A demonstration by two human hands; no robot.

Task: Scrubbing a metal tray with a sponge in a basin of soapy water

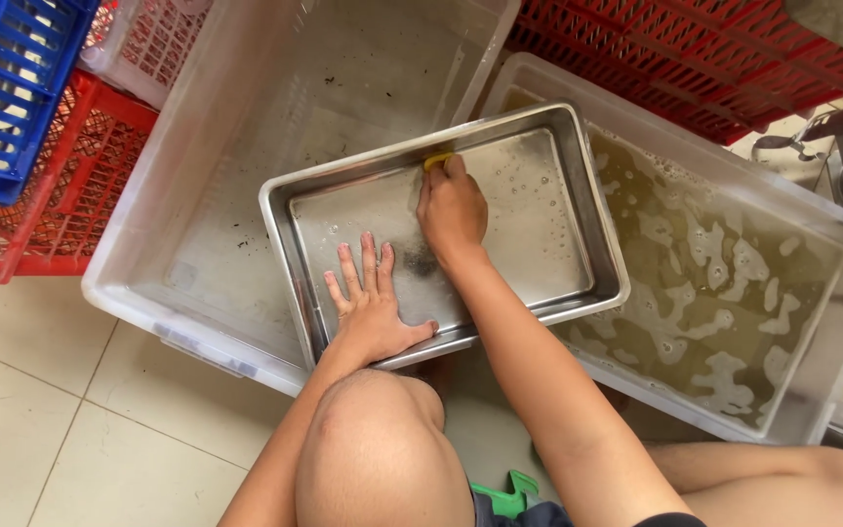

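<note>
A rectangular steel tray (592, 210) rests across the rims of two plastic tubs, its wet bottom dotted with soap bubbles. My right hand (453, 210) is closed on a yellow sponge (436, 159) and presses it against the tray's far inner wall. My left hand (371, 303) lies flat with fingers spread on the tray's near bottom, thumb at the near rim. My bare knee sits just below the tray.
The left translucent tub (197, 195) holds a little dirty water. The right tub (734, 293) is filled with murky, foamy water. Red crates (51, 205) (714, 59), a blue crate (2, 88) and a pink basket (148, 44) surround them on a tiled floor (51, 429).
</note>
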